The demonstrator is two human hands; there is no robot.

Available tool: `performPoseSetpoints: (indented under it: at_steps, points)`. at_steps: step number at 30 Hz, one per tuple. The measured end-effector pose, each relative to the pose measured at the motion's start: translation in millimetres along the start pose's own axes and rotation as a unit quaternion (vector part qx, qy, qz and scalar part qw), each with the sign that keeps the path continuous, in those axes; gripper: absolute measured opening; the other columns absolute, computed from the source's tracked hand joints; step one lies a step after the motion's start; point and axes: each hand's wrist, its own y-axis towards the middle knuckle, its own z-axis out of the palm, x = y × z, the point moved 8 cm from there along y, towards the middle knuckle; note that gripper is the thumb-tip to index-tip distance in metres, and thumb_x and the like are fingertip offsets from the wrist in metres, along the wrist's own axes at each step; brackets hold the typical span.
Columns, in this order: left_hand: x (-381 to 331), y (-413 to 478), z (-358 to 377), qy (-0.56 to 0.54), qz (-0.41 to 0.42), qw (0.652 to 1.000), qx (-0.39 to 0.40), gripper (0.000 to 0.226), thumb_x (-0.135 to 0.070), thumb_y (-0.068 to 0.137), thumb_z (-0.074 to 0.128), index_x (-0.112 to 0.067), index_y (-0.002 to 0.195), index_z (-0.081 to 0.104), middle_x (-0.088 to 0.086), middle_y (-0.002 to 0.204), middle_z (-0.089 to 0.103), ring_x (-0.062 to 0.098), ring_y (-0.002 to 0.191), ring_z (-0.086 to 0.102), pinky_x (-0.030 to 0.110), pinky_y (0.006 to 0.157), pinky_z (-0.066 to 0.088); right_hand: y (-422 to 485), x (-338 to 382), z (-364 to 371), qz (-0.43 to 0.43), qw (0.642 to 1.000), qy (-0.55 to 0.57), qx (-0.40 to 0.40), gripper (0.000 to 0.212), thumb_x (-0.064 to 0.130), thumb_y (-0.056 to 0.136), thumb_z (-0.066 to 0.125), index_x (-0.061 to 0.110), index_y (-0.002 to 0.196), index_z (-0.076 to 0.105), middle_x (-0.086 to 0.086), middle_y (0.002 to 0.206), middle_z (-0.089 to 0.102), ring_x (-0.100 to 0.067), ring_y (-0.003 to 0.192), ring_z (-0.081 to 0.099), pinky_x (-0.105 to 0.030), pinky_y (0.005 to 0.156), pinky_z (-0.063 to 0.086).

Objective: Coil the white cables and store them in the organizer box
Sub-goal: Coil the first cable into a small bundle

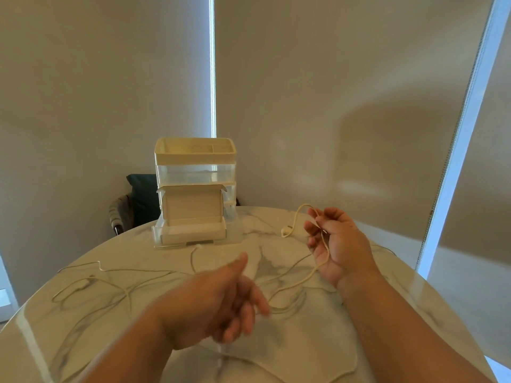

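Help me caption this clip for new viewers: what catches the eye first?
The right hand, raised on the right, grips a white cable that trails down toward the blurred left hand at centre. A cream organizer stands at the marble table's far edge, and more cables sprawl loose on the left.

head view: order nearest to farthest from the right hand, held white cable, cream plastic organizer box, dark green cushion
1. held white cable, in the right hand
2. cream plastic organizer box, ahead, leftward
3. dark green cushion, behind the box
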Motion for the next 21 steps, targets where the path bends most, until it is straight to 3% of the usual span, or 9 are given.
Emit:
performPoseSetpoints:
  at_steps: [2, 4, 7, 8, 10, 12, 15, 18, 21]
  points:
    - [-13, 2, -4, -0.172, 0.074, 0.981, -0.052, 0.074, -0.064, 0.093, 0.030, -0.003, 0.120, 0.062, 0.017, 0.078, 0.063, 0.019, 0.047, 0.052, 0.026, 0.045, 0.035, -9, 4, 12, -0.008, 0.999, -0.022, 0.034, 0.032, -0.008, 0.096, 0.044, 0.021, 0.084, 0.052, -0.005, 0.091, 0.073, -0.013, 0.054, 0.053, -0.022, 0.045, 0.034]
    - [-24, 1, -12, -0.264, 0.150, 0.947, -0.104, 0.055, -0.050, 0.093, 0.042, -0.007, 0.124, 0.056, 0.014, 0.079, 0.061, 0.019, 0.052, 0.051, 0.028, 0.046, 0.036, -18, 6, 25, -0.012, 0.996, -0.052, 0.076, 0.032, -0.008, 0.095, 0.046, 0.021, 0.082, 0.053, -0.007, 0.092, 0.074, -0.011, 0.047, 0.041, -0.021, 0.042, 0.031]
    - [-44, -17, -29, -0.116, 0.280, 0.917, -0.260, 0.016, -0.012, 0.092, 0.056, -0.010, 0.108, 0.062, 0.006, 0.077, 0.054, 0.014, 0.062, 0.051, 0.025, 0.055, 0.043, -30, 6, 43, -0.032, 0.980, -0.126, 0.147, 0.032, -0.012, 0.094, 0.044, 0.016, 0.084, 0.054, -0.013, 0.092, 0.073, -0.011, 0.040, 0.030, -0.022, 0.042, 0.022]
    - [-51, -25, -30, -0.041, 0.313, 0.898, -0.306, 0.016, -0.004, 0.091, 0.057, -0.012, 0.104, 0.063, 0.005, 0.081, 0.057, 0.013, 0.068, 0.055, 0.024, 0.061, 0.048, -34, 4, 49, -0.036, 0.973, -0.149, 0.170, 0.031, -0.014, 0.093, 0.044, 0.015, 0.085, 0.054, -0.014, 0.091, 0.073, -0.010, 0.039, 0.028, -0.022, 0.043, 0.021]
    - [-62, -34, -19, 0.010, 0.356, 0.880, -0.314, 0.025, 0.004, 0.089, 0.060, -0.013, 0.107, 0.063, 0.004, 0.093, 0.065, 0.012, 0.085, 0.064, 0.022, 0.075, 0.053, -41, -3, 57, -0.039, 0.959, -0.183, 0.212, 0.029, -0.016, 0.091, 0.045, 0.011, 0.089, 0.055, -0.013, 0.088, 0.072, -0.011, 0.040, 0.030, -0.021, 0.043, 0.024]
    - [-66, -33, -6, -0.035, 0.362, 0.891, -0.272, 0.033, 0.009, 0.089, 0.059, -0.011, 0.115, 0.059, 0.003, 0.101, 0.069, 0.016, 0.095, 0.068, 0.025, 0.080, 0.056, -46, -12, 63, -0.042, 0.946, -0.208, 0.244, 0.026, -0.014, 0.091, 0.049, 0.011, 0.093, 0.058, -0.008, 0.082, 0.070, -0.012, 0.041, 0.035, -0.022, 0.044, 0.028]
    - [-61, -24, -8, -0.103, 0.315, 0.904, -0.269, 0.040, 0.010, 0.090, 0.059, -0.016, 0.120, 0.051, 0.004, 0.106, 0.068, 0.021, 0.086, 0.072, 0.030, 0.074, 0.059, -48, -18, 65, -0.055, 0.937, -0.240, 0.247, 0.021, -0.009, 0.091, 0.056, 0.011, 0.096, 0.059, -0.005, 0.077, 0.068, -0.011, 0.043, 0.039, -0.022, 0.043, 0.033]
    - [-49, -17, -12, -0.185, 0.241, 0.918, -0.257, 0.028, 0.004, 0.097, 0.051, -0.014, 0.119, 0.050, 0.012, 0.106, 0.061, 0.021, 0.069, 0.068, 0.032, 0.064, 0.056, -46, -20, 63, -0.064, 0.943, -0.238, 0.224, 0.020, -0.009, 0.091, 0.057, 0.011, 0.094, 0.058, -0.010, 0.082, 0.071, -0.012, 0.041, 0.037, -0.022, 0.042, 0.030]
    - [-40, -11, -5, -0.150, 0.176, 0.952, -0.198, 0.016, -0.007, 0.102, 0.045, -0.001, 0.108, 0.058, 0.015, 0.096, 0.062, 0.023, 0.070, 0.066, 0.034, 0.068, 0.053, -45, -18, 62, -0.084, 0.952, -0.214, 0.203, 0.022, -0.011, 0.088, 0.060, 0.011, 0.088, 0.059, -0.010, 0.083, 0.065, -0.011, 0.040, 0.036, -0.021, 0.042, 0.030]
